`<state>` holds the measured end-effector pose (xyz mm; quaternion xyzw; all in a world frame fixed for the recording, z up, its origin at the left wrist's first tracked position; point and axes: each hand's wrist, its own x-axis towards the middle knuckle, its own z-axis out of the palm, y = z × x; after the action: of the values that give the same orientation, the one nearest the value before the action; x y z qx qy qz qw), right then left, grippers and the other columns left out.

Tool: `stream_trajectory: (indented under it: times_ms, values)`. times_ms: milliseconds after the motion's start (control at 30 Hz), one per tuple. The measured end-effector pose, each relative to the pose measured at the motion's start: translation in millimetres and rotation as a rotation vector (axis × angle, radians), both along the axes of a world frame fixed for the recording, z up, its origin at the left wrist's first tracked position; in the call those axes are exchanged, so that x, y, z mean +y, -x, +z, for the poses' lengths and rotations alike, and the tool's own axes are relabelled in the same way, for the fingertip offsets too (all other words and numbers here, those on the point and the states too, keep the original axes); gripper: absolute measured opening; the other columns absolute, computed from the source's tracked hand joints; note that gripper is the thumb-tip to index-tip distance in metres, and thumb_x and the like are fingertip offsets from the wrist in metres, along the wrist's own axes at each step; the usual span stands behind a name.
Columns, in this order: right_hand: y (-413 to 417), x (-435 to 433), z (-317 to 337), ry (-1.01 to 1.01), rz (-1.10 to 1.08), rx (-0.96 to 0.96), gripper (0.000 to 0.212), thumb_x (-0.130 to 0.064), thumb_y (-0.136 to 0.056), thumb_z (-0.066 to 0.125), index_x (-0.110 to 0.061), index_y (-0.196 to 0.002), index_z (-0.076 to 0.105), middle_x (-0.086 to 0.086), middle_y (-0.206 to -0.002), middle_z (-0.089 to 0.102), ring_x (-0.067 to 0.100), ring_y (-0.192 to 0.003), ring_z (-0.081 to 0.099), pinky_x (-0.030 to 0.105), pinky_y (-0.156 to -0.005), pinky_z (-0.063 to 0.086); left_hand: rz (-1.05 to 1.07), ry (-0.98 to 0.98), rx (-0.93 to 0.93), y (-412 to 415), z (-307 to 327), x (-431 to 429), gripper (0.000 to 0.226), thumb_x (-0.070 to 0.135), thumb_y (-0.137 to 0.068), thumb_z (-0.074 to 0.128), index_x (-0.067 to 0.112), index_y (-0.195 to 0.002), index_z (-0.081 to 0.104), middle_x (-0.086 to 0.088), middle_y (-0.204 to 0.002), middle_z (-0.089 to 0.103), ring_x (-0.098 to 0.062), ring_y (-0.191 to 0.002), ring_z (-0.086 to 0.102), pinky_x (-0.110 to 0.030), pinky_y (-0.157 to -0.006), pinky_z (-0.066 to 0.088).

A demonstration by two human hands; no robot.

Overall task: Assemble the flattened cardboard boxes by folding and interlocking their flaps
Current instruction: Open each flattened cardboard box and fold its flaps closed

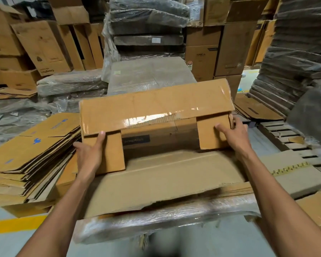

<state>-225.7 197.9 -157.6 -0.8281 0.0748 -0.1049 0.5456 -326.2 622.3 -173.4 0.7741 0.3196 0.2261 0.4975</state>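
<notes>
Here, a crowded warehouse seen from head height, looking down. The work surface is a plastic-wrapped bundle (pixel 156 221) of flat cardboard lying on the grey floor (pixel 2 245), which carries a yellow painted line (pixel 13 224) at the lower left.

On the bundle sits the task's cardboard box (pixel 156 108), its open end facing the viewer. Its top flap (pixel 130 115), glossy with clear tape, hangs down over that end. The bottom flap (pixel 165 179) lies folded out flat toward the viewer. Between the two side flaps a dark printed label shows inside.

The left hand (pixel 90 154) grips the left side flap (pixel 111 154), thumb pressed upward on its face and fingers wrapped round the outer edge. The right hand (pixel 232 134) holds the right side flap (pixel 211 132), thumb on its face and fingers curled round the box corner.

Just left of the box, a tall slanting stack of flattened boxes (pixel 32 154) with blue print crowds that side. To the right lies a wooden pallet (pixel 289 138). Directly behind the box is another wrapped bundle (pixel 150 75). Beyond it rise dark wrapped stacks (pixel 146 21), with upright brown cartons (pixel 43 45) at the back left. A leaning pile of dark wrapped sheets (pixel 300 43) fills the right.
</notes>
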Motion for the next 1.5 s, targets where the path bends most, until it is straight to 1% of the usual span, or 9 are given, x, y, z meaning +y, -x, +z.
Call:
stream_trajectory:
  times_ms: [167, 267, 467, 667, 833, 967, 1133, 1267, 1500]
  values:
    - [-11.9, 4.1, -2.6, 0.088, 0.021, 0.161, 0.067, -0.029, -0.087, 0.078, -0.020, -0.144, 0.046, 0.011, -0.139, 0.044, 0.031, -0.123, 0.052, 0.050, -0.110, 0.044, -0.017, -0.123, 0.162, -13.3, 8.7, 5.2, 0.124, 0.077, -0.075, 0.067, -0.001, -0.156, 0.015, -0.027, -0.156, 0.035, -0.046, -0.140, 0.038, -0.058, -0.113, 0.035]
    - [0.5, 10.1, -35.7, 0.118, -0.049, 0.193, 0.076, -0.028, -0.083, 0.080, -0.023, -0.147, 0.039, 0.016, -0.141, 0.044, 0.039, -0.126, 0.050, 0.055, -0.111, 0.042, -0.058, -0.212, 0.248, -4.4, -9.9, -10.4, 0.128, 0.070, -0.079, 0.071, 0.007, -0.161, -0.005, -0.026, -0.165, 0.014, -0.047, -0.148, 0.021, -0.061, -0.117, 0.024]
    - [35.1, 25.2, -70.5, 0.263, -0.148, -0.021, 0.084, -0.025, -0.090, 0.074, -0.020, -0.157, 0.024, 0.018, -0.146, 0.037, 0.039, -0.137, 0.037, 0.057, -0.117, 0.032, -0.025, -0.493, 0.369, 1.5, -41.7, -33.3, 0.142, 0.088, -0.066, 0.065, 0.003, -0.160, 0.001, -0.026, -0.165, -0.017, -0.046, -0.153, -0.001, -0.068, -0.116, 0.017]
    - [45.8, 51.2, -70.9, 0.700, 0.025, -0.376, 0.056, -0.008, -0.084, 0.072, -0.008, -0.138, 0.058, 0.015, -0.140, 0.053, 0.027, -0.133, 0.043, 0.055, -0.121, 0.026, -0.010, -0.740, 0.401, -0.6, -53.7, -38.6, 0.111, 0.071, -0.068, 0.076, 0.007, -0.147, 0.032, -0.025, -0.165, -0.013, -0.053, -0.143, 0.014, -0.067, -0.106, 0.029]
    - [51.4, 89.1, -59.1, 0.495, 0.392, -0.212, 0.050, -0.009, -0.095, 0.065, -0.011, -0.145, 0.055, 0.006, -0.146, 0.057, 0.022, -0.138, 0.049, 0.026, -0.116, 0.027, 0.030, -0.787, 0.379, 0.6, -66.4, -37.8, 0.105, 0.071, -0.066, 0.075, 0.006, -0.139, 0.039, -0.027, -0.165, -0.004, -0.053, -0.137, 0.023, -0.067, -0.099, 0.034]
    - [49.7, 118.9, -45.9, 0.228, 0.458, 0.028, 0.071, -0.015, -0.094, 0.072, -0.012, -0.156, 0.039, 0.006, -0.155, 0.049, 0.019, -0.145, 0.044, 0.030, -0.115, 0.034, 0.035, -0.780, 0.373, 5.7, -69.6, -37.9, 0.104, 0.074, -0.066, 0.074, 0.007, -0.138, 0.039, -0.026, -0.165, -0.004, -0.053, -0.137, 0.025, -0.067, -0.099, 0.035]
    - [55.1, 146.8, -13.4, 0.113, 0.413, -0.105, 0.073, -0.024, -0.098, 0.068, -0.012, -0.160, 0.030, 0.007, -0.163, 0.037, 0.023, -0.150, 0.034, 0.041, -0.124, 0.030, 0.027, -0.759, 0.379, 9.9, -67.9, -38.8, 0.115, 0.075, -0.069, 0.072, 0.009, -0.152, 0.027, -0.025, -0.166, -0.008, -0.054, -0.139, 0.023, -0.066, -0.101, 0.034]
    - [46.0, 155.3, 16.9, 0.303, 0.278, -0.374, 0.071, -0.018, -0.100, 0.062, -0.010, -0.161, 0.027, 0.009, -0.166, 0.031, 0.022, -0.155, 0.023, 0.037, -0.126, 0.019, 0.015, -0.745, 0.347, 14.5, -70.7, -40.1, 0.135, 0.076, -0.069, 0.071, 0.018, -0.161, -0.009, -0.025, -0.166, -0.010, -0.055, -0.141, 0.020, -0.069, -0.104, 0.031]
    - [-10.9, 156.3, 29.8, 0.900, 0.173, -0.540, 0.084, -0.024, -0.088, 0.067, -0.022, -0.162, 0.027, 0.001, -0.170, 0.024, 0.025, -0.154, 0.024, 0.053, -0.120, 0.028, 0.027, -0.735, 0.342, 21.4, -72.7, -44.6, 0.136, 0.076, -0.069, 0.072, 0.018, -0.161, -0.009, -0.025, -0.166, -0.008, -0.056, -0.140, 0.023, -0.069, -0.103, 0.033]
